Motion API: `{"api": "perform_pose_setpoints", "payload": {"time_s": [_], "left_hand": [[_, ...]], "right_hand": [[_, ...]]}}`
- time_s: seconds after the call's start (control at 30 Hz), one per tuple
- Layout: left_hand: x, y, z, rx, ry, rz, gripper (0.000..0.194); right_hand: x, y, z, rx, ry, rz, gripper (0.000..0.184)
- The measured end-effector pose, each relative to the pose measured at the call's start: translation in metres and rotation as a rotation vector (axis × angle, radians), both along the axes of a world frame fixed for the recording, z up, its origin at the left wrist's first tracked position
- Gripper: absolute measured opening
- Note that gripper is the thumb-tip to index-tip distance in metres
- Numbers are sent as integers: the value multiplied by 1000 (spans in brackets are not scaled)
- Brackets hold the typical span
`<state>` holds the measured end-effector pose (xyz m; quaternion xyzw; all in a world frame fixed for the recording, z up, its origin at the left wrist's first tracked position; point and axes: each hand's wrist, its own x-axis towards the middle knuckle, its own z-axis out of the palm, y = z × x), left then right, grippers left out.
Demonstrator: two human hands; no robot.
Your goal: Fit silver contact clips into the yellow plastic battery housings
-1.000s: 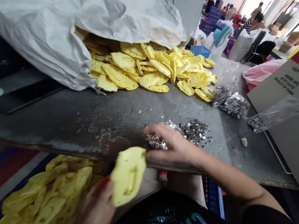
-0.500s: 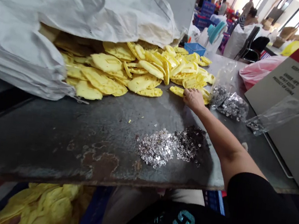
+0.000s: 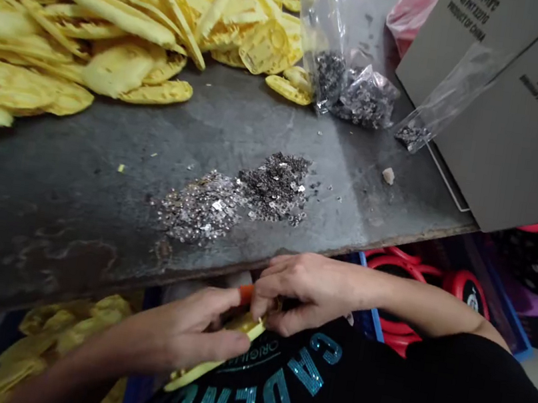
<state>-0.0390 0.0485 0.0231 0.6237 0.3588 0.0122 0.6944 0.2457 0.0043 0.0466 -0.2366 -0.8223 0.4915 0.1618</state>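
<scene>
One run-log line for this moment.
left hand: holds yellow piece | right hand: fingers at piece's end, exact grip hidden | metal bits: loose on table | yellow pile: far left

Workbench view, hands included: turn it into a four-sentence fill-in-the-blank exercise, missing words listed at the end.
1. The left hand holds a flat piece coloured ____.
2. One fingertip of that hand wears a covering coloured ____.
3. On the table, the dark metal heap lies to the ____ of the lighter heap.
4. The big box reads "PRODUCT OF ____".

Missing words: yellow; orange; right; CHINA
</scene>
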Motion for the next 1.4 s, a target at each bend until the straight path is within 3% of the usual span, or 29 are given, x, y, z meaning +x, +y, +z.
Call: {"api": "perform_pose_setpoints", "payload": {"time_s": [0.07,0.13,0.2,0.27,0.33,0.43,0.6,0.8,0.97,1.07,1.27,1.4], "left_hand": [[17,-6,0,-1,77,-146,27],[23,-11,-2,-94,56,-128,40],[24,-14,-5,-269,-55,68,53],[26,-19,-5,-446,-160,350,56],[30,-26,-2,-574,-187,601,54],[37,-41,6,-634,-130,782,50],[35,-53,6,-594,-147,779,50],[29,-45,-7,-590,-164,764,51],[32,-43,-12,-656,-162,776,54],[29,-42,-15,-665,-150,769,57],[30,-40,-13,-656,-159,763,56],[32,-41,-20,-673,-193,741,59]], "right_hand": [[18,-6,-5,-78,61,-21,20],[45,-3,-13,-103,128,-162,28],[77,11,-24,49,120,-514,26],[106,36,-39,256,-15,-924,12],[125,66,-51,369,-187,-1062,10],[130,105,-63,426,-358,-990,17],[120,127,-68,432,-512,-863,17],[117,123,-62,494,-513,-889,25],[93,116,-60,492,-582,-757,39],[99,97,-60,490,-561,-723,27],[135,74,-56,551,-467,-950,19],[103,75,-58,531,-507,-821,26]]}}
